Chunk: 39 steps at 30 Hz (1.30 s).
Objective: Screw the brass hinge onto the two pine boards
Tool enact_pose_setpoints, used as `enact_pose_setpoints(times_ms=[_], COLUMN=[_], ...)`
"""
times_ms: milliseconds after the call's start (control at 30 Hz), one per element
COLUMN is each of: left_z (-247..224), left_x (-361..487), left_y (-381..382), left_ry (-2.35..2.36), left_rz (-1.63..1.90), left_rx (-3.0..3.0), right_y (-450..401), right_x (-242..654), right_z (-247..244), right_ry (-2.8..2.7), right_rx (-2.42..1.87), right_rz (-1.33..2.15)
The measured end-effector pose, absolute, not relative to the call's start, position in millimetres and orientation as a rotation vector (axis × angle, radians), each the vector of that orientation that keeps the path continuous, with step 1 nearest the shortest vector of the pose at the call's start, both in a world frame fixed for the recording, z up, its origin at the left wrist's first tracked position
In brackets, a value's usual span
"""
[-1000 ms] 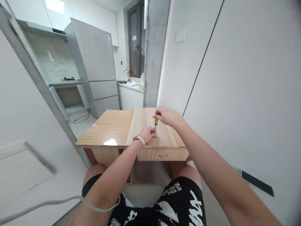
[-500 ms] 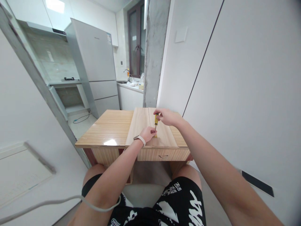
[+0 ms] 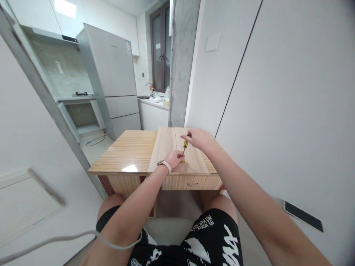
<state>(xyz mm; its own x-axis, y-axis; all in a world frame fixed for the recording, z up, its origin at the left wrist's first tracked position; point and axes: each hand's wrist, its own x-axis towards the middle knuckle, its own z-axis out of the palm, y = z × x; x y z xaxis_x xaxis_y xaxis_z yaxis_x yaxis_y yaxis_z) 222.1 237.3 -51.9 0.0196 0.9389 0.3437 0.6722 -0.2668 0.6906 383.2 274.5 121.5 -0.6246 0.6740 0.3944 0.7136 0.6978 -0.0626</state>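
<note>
My right hand is closed round the top of a screwdriver with a yellow and black handle. The screwdriver leans to the right, its thin shaft pointing down at the pale wooden boards. Beside the shaft's lower end, my left hand is pinched low over the boards; what its fingertips hold is hidden. A small yellowish piece shows on the board just under those fingers. The boards lie side by side across a striped wooden desk, with a narrow seam between them.
Below the desktop is a drawer with a metal handle. A white wall stands close on the right. A grey cable crosses my left forearm. Behind the desk are a fridge and a kitchen counter.
My right hand has shifted slightly right at the screwdriver's top, and the handle has tilted from nearly upright to leaning right. My left hand stays in place.
</note>
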Motion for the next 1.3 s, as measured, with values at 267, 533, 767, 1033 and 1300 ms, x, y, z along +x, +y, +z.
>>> enact_pose_setpoints(times_ms=[267, 533, 767, 1033, 1300], left_z=[-55, -51, -50, -51, -48], left_x=[221, 222, 223, 223, 223], left_y=[239, 235, 235, 235, 231], left_ry=[1.655, 1.604, 1.670, 1.619, 1.589], left_rz=[1.135, 1.154, 1.131, 1.154, 1.153], left_rx=[1.922, 1.914, 1.967, 1.977, 1.939], right_y=[273, 273, 269, 262, 264], right_x=[385, 378, 380, 380, 374], right_z=[128, 123, 120, 131, 122], right_ry=[-2.641, -2.575, -2.554, -2.675, -2.603], right_rx=[-0.735, -0.947, -1.013, -0.730, -0.878], right_rz=[0.210, -0.178, -0.165, 0.178, -0.219])
